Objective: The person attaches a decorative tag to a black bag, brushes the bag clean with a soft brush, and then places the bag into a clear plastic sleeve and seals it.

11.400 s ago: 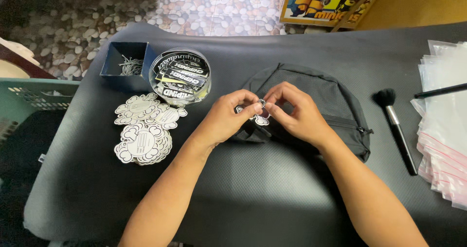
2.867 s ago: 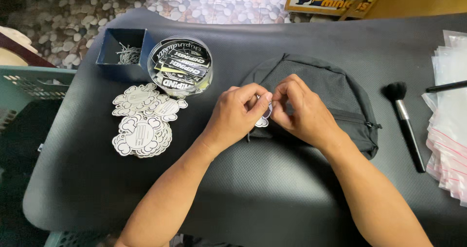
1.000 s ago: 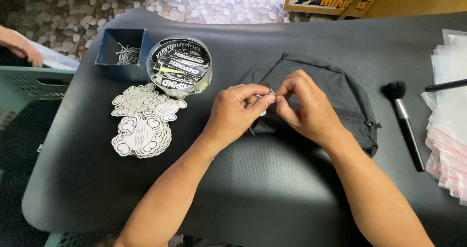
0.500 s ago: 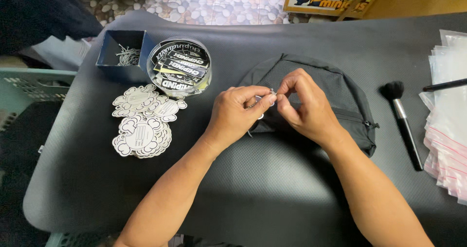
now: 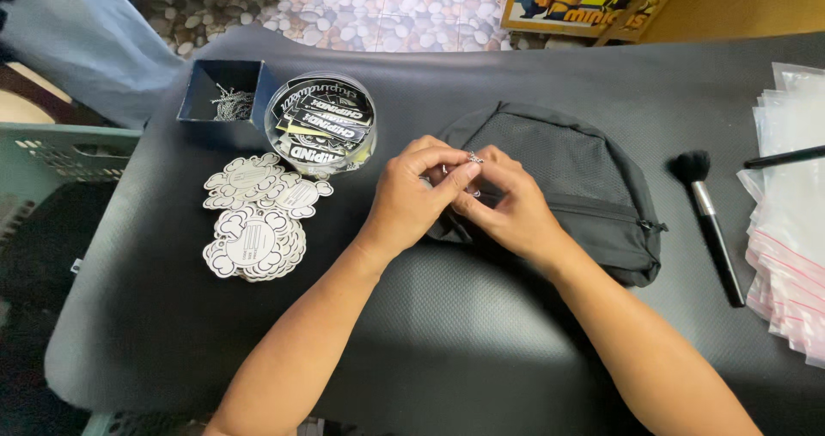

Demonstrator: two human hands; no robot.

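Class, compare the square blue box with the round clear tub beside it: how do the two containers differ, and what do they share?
The blue box is square and opaque; the clear tub is round and see-through. The blue box holds a tangle of thin metal chains; the clear tub holds black-and-white printed labels. Both stand side by side on the dark mat, left of the person's hands.

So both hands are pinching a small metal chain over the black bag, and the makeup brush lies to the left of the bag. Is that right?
Not quite. The head view shows the makeup brush lying to the right of the black bag, not the left. The rest holds: the left hand and right hand pinch a small metal chain over the bag.
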